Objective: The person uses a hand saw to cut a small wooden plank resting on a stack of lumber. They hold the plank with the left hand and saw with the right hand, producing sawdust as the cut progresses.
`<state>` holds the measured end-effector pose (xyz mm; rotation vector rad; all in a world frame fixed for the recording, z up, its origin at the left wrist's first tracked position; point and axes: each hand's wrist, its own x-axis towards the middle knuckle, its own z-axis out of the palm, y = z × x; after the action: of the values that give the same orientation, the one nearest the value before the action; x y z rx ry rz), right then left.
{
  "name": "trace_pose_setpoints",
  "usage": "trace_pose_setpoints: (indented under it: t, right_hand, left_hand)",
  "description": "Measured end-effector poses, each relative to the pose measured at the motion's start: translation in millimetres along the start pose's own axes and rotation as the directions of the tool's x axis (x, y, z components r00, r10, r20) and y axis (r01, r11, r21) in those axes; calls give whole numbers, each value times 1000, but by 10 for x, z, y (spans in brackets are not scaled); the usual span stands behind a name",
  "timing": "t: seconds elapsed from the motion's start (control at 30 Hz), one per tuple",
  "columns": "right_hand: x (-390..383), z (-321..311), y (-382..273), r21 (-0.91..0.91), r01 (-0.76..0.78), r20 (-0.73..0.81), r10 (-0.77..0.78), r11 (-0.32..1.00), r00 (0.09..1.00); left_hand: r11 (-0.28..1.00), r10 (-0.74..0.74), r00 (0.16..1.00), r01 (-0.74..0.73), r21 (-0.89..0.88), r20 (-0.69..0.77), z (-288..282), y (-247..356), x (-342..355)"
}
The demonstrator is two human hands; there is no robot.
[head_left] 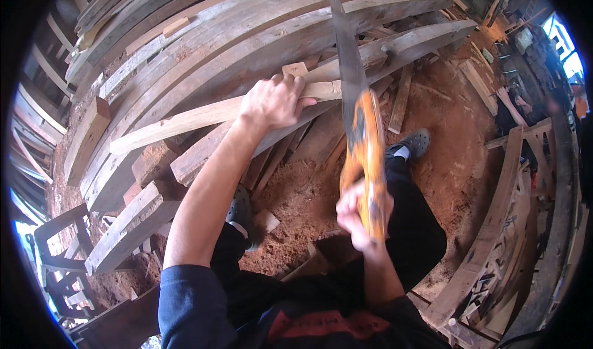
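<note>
My left hand [275,102] is closed over a pale wooden strip [185,121], pressing it down on the beams beneath. In my right hand [364,210] is the yellow-orange handle of a handsaw [369,133], its fingers wrapped round the grip. The saw's long blade [348,52] points away from me and crosses the strip near its right end, just right of my left hand. Whether the teeth are in the wood cannot be made out. A small wood block [295,69] lies just beyond my left knuckles.
Long curved beams [228,52] are stacked ahead and to the left. Reddish sawdust covers the floor [445,157] around my clogs [418,142]. A dark chair frame [62,250] stands at left. More curved timbers [488,225] lie along the right side.
</note>
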<state>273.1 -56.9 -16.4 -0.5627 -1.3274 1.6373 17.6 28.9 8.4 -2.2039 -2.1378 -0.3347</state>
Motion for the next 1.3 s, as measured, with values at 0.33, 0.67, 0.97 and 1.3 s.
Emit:
trace_pose_setpoints:
  t: [0.33,0.67,0.97,1.3]
  right_hand:
    - [-293,-102,70,-88,113,-43,-117,990,992]
    - [-88,-116,196,-22,105,-59,-106,994,993]
    - [541,-97,309,-28,119,16,-118,993,993]
    - [651,-69,324,86,100,-13,-100,991,995]
  left_hand:
    - [1000,16,1000,-16,0,-8,2,28,-3]
    - [1000,-8,995,11,28,-101,37,60,24]
    - [998,-48,997,49,31,-55,68,71,-40]
    - [997,-74,996,75,-9,47,50,68,-58]
